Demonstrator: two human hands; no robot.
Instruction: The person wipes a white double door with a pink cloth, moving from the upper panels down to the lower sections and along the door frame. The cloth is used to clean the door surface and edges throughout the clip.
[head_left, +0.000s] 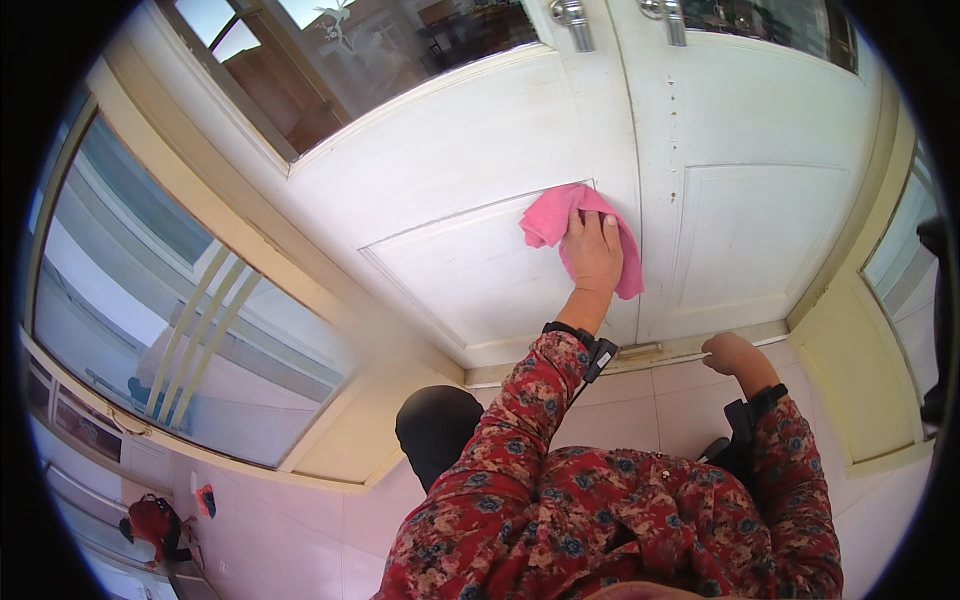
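Note:
My left hand (596, 251) presses a pink cloth (555, 214) flat against the lower panel of a white door leaf (480, 262), near its inner edge. The fingers lie over the cloth, and part of it hangs down past the wrist. To the right, my right hand (733, 355) is loosely curled with nothing visible in it. It hovers in front of the door sill (750, 339), below the right door leaf (757, 232). Both wrists wear black straps with small devices. A black-clad knee (439, 431) is bent beside my left arm.
Metal handles (576, 26) sit high on the two door leaves. A cream-framed glass panel (187, 300) stands on the left, with another cream frame (855, 382) on the right. Pale tiles (615, 420) cover the floor. Another person (154, 529) is at the far lower left.

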